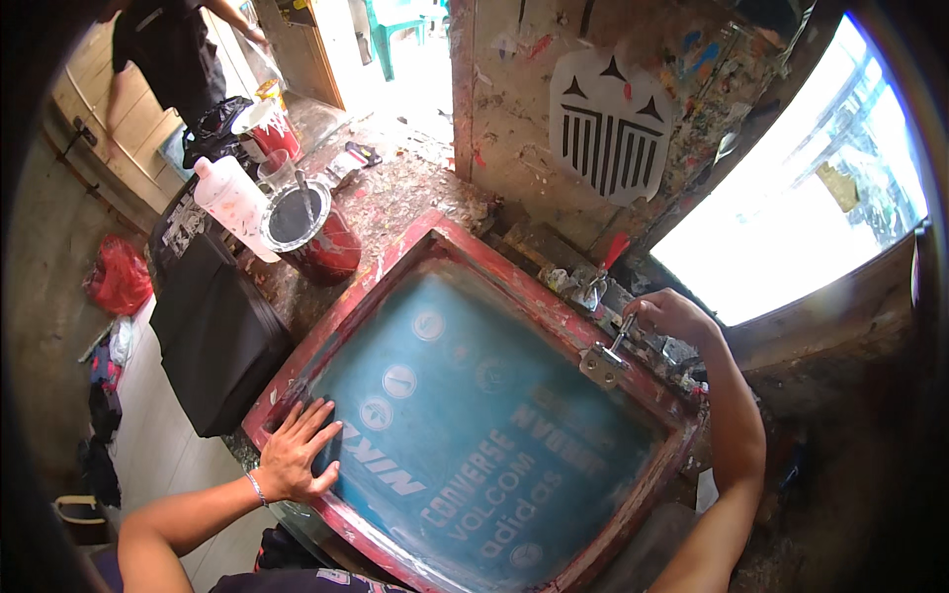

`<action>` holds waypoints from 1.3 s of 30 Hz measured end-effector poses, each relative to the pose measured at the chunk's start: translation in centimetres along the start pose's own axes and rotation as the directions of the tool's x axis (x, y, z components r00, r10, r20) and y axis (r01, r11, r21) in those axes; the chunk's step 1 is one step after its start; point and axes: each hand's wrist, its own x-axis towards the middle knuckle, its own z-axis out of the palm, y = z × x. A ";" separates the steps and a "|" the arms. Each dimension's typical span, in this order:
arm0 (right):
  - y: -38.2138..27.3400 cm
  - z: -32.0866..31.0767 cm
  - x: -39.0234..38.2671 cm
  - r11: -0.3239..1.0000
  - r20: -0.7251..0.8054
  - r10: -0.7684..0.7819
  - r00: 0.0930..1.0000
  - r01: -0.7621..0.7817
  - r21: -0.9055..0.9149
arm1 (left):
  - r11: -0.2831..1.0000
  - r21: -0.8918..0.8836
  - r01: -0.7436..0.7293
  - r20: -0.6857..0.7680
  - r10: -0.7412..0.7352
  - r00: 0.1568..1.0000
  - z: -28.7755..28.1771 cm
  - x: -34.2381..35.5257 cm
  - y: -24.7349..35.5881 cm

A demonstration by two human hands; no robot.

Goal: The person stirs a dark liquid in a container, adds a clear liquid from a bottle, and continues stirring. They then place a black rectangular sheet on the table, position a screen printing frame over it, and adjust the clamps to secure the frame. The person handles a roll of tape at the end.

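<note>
A printing screen (pixel 465 395) lies in front of me, its teal mesh marked with pale lettering and round emblems. Its paint-stained red wooden frame (pixel 395 259) is set at an angle. My left hand (pixel 297 457) rests flat on the left side, fingers spread over the frame and the mesh edge. At the far right side, a metal hinge clamp (pixel 603 367) sits on the frame. My right hand (pixel 674 314) is closed on the clamp's upright screw handle (pixel 627 324); its fingertips are partly hidden.
An open paint can (pixel 331 247) with a stirrer stands beyond the screen, next to a whitish plastic bottle (pixel 233 203). A black folded cloth or bag (pixel 213 336) lies left of the frame. A cut stencil (pixel 610 128) hangs on the wall. Another person (pixel 168 54) is at far left.
</note>
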 end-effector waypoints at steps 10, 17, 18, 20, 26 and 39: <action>-0.3 0.7 -0.1 0.985 -0.076 0.145 0.986 -0.137 0.109 | 1.000 -0.003 -0.012 0.004 0.012 1.000 -0.3 0.1 0.0; -2.8 0.9 -0.1 0.974 -0.163 0.181 0.970 -0.199 -0.104 | 1.000 0.022 0.003 0.010 -0.003 1.000 -0.1 -0.8 -0.2; -0.6 0.8 0.3 0.981 -0.169 0.100 0.980 -0.126 -0.147 | 1.000 0.025 -0.007 0.009 0.007 1.000 0.0 -0.6 -0.3; -0.7 0.4 0.4 0.981 -0.137 0.043 0.990 -0.068 -0.184 | 0.999 0.027 -0.027 0.018 0.026 0.999 -0.2 -0.3 -0.3; -5.8 2.9 -2.2 0.971 -0.559 0.003 0.829 -0.137 -0.197 | 0.999 -0.011 -0.041 -0.067 0.040 0.997 1.3 -1.5 -0.5; -23.4 35.4 -31.8 0.880 -0.843 0.401 0.359 0.106 0.464 | 0.728 -0.016 -0.685 -0.030 0.685 0.728 1.5 -4.1 -2.7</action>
